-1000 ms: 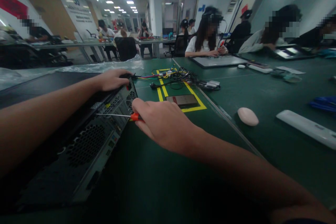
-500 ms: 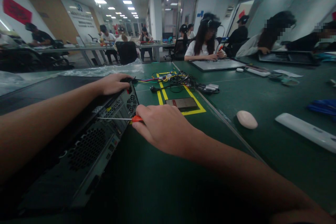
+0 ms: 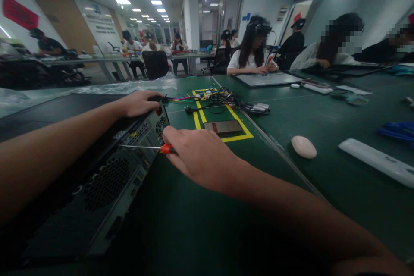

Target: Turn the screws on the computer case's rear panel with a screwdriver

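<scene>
A black computer case (image 3: 106, 183) lies at my left, its rear panel with vent grilles and ports turned toward my right side. My left hand (image 3: 139, 102) grips the far corner of the case, thumb at the panel's edge and fingers over the top. My right hand (image 3: 200, 155) is closed around the red-orange handle of a screwdriver (image 3: 165, 148). The thin metal shaft points left, its tip at the upper edge of the rear panel. Whatever lies under the tip is too small to make out.
Beyond the case, tangled cables (image 3: 226, 99) and a dark flat box (image 3: 224, 127) lie by yellow tape on the green table (image 3: 274, 112). Rightward are a pale rounded object (image 3: 304, 146) and a long white bar (image 3: 375, 159). A person (image 3: 252, 51) works across the table.
My right fingers have shifted around the screwdriver handle, and more of its orange part shows. The tip stays at the same spot on the case. My left hand has not moved.
</scene>
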{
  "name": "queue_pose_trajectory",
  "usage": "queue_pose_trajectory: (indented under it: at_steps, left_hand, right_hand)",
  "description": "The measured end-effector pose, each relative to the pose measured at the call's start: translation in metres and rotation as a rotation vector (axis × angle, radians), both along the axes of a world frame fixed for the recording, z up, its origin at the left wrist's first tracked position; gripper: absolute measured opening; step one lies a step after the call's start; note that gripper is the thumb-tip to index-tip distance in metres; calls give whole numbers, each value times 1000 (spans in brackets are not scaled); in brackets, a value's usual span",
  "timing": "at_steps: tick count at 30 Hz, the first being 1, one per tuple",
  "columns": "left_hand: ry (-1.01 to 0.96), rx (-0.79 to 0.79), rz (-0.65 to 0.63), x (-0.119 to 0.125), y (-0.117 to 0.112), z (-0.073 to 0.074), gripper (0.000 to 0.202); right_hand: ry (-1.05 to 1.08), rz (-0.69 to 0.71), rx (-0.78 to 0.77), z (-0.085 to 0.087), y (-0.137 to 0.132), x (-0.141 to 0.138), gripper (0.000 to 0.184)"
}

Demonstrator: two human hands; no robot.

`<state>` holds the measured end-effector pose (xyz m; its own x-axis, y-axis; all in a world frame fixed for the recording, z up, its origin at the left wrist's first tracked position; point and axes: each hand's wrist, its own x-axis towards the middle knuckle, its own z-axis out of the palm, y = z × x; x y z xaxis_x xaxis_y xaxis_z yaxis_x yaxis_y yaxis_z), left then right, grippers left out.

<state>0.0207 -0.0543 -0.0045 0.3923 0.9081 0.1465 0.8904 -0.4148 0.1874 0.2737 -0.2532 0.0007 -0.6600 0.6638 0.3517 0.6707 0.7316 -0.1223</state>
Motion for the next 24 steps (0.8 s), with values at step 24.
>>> queue_pose_trajectory:
  at_steps: [24]
  left_hand:
    - [2, 8, 11, 3, -4, 3, 75]
  right_hand:
    - [22, -30, -2, -1, 0, -2, 27]
